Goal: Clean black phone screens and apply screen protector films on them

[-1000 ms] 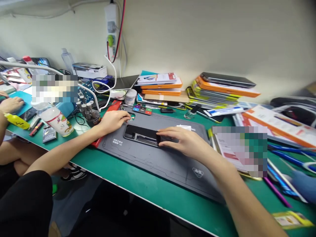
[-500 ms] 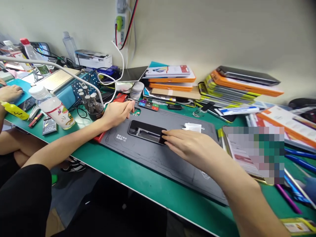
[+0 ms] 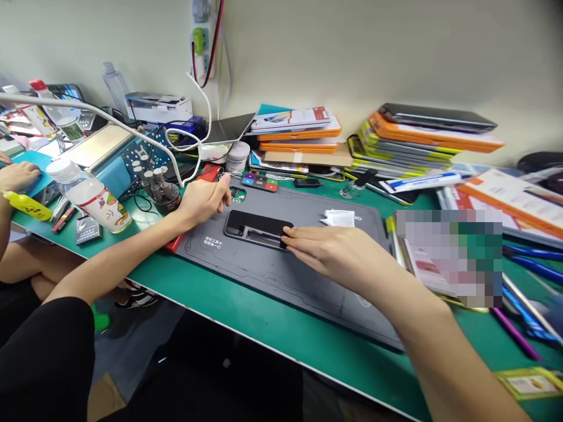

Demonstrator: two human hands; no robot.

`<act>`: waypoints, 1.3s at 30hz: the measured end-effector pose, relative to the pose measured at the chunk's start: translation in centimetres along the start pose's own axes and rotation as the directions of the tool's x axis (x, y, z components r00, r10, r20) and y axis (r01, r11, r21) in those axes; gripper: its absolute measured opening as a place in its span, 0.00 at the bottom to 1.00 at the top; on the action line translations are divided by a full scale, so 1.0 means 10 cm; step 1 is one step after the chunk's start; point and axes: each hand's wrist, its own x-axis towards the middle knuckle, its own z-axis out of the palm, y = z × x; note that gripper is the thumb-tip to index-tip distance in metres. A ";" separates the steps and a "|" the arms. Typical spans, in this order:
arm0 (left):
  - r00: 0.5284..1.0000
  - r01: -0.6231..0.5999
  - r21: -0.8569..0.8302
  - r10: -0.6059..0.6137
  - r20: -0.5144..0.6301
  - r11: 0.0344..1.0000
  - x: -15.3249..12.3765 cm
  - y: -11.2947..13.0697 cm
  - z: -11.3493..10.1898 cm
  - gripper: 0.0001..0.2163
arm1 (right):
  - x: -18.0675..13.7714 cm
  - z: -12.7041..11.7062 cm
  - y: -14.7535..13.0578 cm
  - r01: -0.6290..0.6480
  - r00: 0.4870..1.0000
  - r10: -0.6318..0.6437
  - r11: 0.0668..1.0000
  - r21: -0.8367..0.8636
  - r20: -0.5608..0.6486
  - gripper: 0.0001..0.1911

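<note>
A dark smartphone [image 3: 258,229] lies flat on the grey work mat [image 3: 255,272], its glossy front reflecting light. My right hand [image 3: 332,246] reaches in from the right, fingers together and gripping the phone's right end. My left hand [image 3: 206,199] is over the mat's far left corner with its fingers curled in. Whatever those fingers hold, if anything, is hidden. Slim metal tools [image 3: 229,174] and a small green circuit board [image 3: 238,196] are just beyond it. White paper or wipes [image 3: 340,218] rest on the mat behind my right hand.
At left are a labelled drink bottle [image 3: 99,202], a screwdriver holder [image 3: 165,199] and a co-worker's hand [image 3: 20,177]. Stacked orange cases [image 3: 433,136] line the wall. A white cable [image 3: 145,138] arches over the left side. Blue-handled pliers [image 3: 534,264] lie at right.
The view has shifted slightly. My right hand stays on the phone's right end, and my left hand remains curled at the mat's far left corner, little changed.
</note>
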 end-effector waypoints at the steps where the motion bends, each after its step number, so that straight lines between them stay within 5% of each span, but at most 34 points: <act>1: 1.000 0.005 -0.006 -0.005 0.000 1.000 0.00 0.00 -0.01 0.35 | 0.01 -0.01 0.00 -0.004 1.000 0.004 1.000 -0.007 0.013 0.14; 19: 0.999 -0.031 -0.138 0.035 0.028 0.990 -0.01 0.00 -0.02 0.43 | -0.03 0.04 -0.20 0.000 0.990 0.026 0.983 -0.184 0.138 0.19; 27: 0.990 -0.104 -0.039 0.108 0.095 0.994 -0.02 0.02 -0.05 0.41 | -0.01 0.02 -0.21 0.000 0.986 0.029 0.985 -0.175 0.164 0.18; 32: 0.915 -0.375 0.115 0.347 0.204 0.920 0.02 -0.02 -0.04 0.29 | 0.01 0.00 -0.21 0.017 0.988 0.010 0.984 -0.179 0.151 0.16; 39: 0.764 -0.560 -0.007 0.519 0.385 0.829 0.03 -0.05 -0.03 0.15 | 0.02 0.00 -0.22 -0.007 0.989 0.037 0.980 -0.198 0.146 0.16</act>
